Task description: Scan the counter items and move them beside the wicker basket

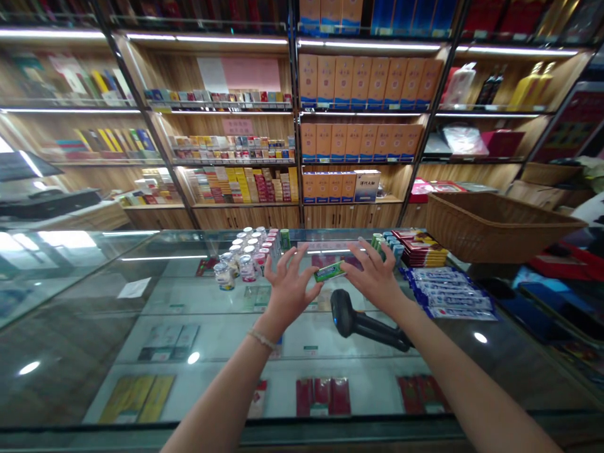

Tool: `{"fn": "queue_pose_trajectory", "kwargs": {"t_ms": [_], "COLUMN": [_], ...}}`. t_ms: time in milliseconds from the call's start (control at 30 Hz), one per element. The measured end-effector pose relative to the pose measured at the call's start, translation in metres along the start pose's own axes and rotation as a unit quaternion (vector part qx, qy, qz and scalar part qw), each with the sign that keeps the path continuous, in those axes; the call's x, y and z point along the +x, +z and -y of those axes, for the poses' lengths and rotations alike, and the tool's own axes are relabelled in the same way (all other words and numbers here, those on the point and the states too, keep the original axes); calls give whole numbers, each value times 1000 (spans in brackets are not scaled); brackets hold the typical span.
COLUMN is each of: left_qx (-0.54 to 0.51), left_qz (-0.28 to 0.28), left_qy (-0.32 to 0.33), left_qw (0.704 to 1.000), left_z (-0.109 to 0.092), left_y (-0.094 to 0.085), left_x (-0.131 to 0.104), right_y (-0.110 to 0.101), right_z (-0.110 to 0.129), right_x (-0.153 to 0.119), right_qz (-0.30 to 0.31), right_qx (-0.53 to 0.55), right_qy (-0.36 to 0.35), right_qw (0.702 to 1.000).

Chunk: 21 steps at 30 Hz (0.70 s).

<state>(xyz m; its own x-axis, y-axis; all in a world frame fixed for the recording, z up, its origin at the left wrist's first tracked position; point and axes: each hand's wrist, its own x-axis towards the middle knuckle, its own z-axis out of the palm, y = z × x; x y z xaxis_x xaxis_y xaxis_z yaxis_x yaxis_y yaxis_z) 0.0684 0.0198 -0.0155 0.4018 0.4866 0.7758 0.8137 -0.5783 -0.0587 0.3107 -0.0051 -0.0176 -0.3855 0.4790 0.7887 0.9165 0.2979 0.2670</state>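
Pinching a green pack [329, 271], other fingers [372, 255] spread.

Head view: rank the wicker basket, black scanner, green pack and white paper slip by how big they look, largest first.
1. Wicker basket
2. Black scanner
3. Green pack and white paper slip: too alike in size to rank.

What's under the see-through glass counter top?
Through the glass counter top, yellow packs and dark red packs show. Parts behind the black scanner, green pack, left hand and right hand are hidden.
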Motion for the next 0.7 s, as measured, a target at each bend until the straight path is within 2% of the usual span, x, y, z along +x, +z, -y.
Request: {"fn": "queue_pose_trajectory", "kwargs": {"t_ms": [200, 433, 700], "left_qx": [9, 12, 0], "left_qz": [-16, -9, -28], "left_qy": [-2, -6, -27], "left_qw": [1000, 1000, 999], "left_z": [-3, 2, 1], "left_y": [1, -2, 4], "left_x": [-1, -2, -3], "right_y": [3, 4, 3], "right_z": [2, 4, 8], "right_x": [-2, -2, 0], "right_qz": [-24, 9, 37], "right_qx": [-11, 15, 53], "right_qy": [13, 61, 88], "right_qw": [1000, 998, 994]}}
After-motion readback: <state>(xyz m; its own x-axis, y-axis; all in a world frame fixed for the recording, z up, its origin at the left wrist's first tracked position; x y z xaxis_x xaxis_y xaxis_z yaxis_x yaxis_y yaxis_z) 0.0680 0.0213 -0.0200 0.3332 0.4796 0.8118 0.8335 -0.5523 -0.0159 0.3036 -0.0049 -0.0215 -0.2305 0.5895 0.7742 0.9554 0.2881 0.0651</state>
